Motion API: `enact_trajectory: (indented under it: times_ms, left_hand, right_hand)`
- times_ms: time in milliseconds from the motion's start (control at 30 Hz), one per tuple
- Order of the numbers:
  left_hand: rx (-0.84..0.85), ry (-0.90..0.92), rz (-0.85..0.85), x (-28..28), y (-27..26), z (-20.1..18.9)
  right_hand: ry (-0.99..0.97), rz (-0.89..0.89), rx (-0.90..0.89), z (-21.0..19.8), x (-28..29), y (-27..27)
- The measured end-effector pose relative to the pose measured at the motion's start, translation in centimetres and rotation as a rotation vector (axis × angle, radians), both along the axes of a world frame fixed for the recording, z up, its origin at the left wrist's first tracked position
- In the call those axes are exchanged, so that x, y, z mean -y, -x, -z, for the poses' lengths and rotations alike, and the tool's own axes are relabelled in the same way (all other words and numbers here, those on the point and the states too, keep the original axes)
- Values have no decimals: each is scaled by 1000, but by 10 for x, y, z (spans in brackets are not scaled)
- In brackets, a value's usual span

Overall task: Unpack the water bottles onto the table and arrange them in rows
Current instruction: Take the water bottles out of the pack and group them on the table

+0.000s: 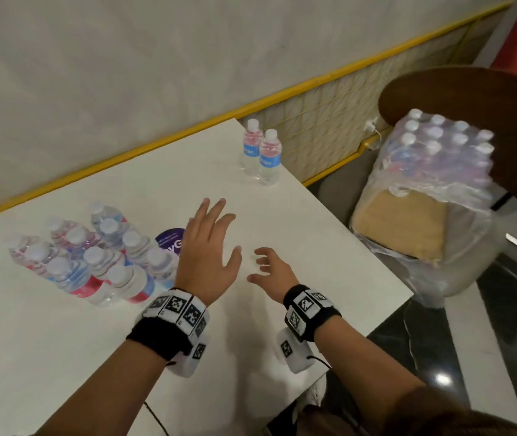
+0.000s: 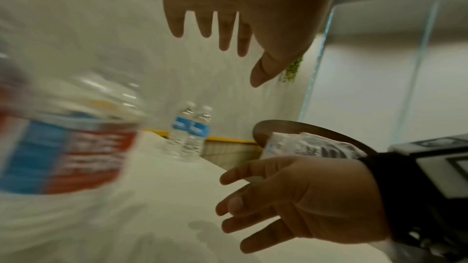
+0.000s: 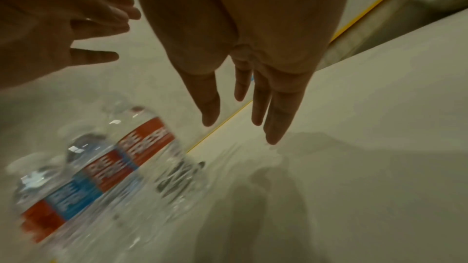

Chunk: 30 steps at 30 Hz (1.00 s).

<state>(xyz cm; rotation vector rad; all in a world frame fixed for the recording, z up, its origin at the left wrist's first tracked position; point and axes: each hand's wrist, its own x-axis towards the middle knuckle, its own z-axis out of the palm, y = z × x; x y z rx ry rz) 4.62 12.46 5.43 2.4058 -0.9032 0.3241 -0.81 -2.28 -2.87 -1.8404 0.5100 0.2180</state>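
A cluster of several water bottles (image 1: 93,256) with red and blue labels stands at the left of the white table (image 1: 298,215). Two more bottles (image 1: 260,152) stand side by side at the far corner. My left hand (image 1: 210,247) hovers over the table just right of the cluster, fingers spread and holding nothing. My right hand (image 1: 269,265) is beside it, low over the table, fingers loosely bent and empty. In the left wrist view, the left hand (image 2: 228,17) is spread above the two far bottles (image 2: 190,127). The right wrist view has straight fingers (image 3: 253,87) near the blurred cluster (image 3: 101,177).
A shrink-wrapped pack of bottles (image 1: 433,158) sits on a brown chair (image 1: 471,96) to the right of the table, with a cardboard sheet (image 1: 405,225) in loose plastic below it. A yellow-framed mesh fence (image 1: 314,133) runs behind the table. A purple round sticker (image 1: 172,243) lies by the cluster.
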Motion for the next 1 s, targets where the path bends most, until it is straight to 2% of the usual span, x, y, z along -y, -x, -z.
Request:
enact_trajectory:
  times_ms: [100,267,400,533,667,733,800,833,900,967,1000]
  left_hand:
    - [-73,-34,193,64,5,8]
    - [-209,-162,391,187,13,11]
    - [-296,-288,400,274,11,8]
    - [-354,-434,331,327,-4,8]
    - [-470,-294,332,341,-12,5]
    - [-505,-238,316,338,-13,3]
    - [-509,-208,293,334,-15,2]
    - [-505,-194,291,333,-16,3]
    - [-495,-172,310,332,-19,3]
    - [-485,-162,327,331,-19,2]
    - [-485,-167,326,330,-19,2]
  right_hand:
    - [11,136,-1,1,53,23]
    - [24,427,16,2,152,55]
    - [-2,586,37,2,221,69]
    - [11,715,46,0,272,69]
    - [90,642,-13,-11,313,46]
    - [203,561,-134,-16,331,31]
    - [343,434,-211,8,364,9]
    - [381,401,-187,11,377,-2]
    - [508,273,-222,-13,382,-14]
    - [655,119,-346,-37,375,-15]
    - [697,98,-405,-42,375,-16]
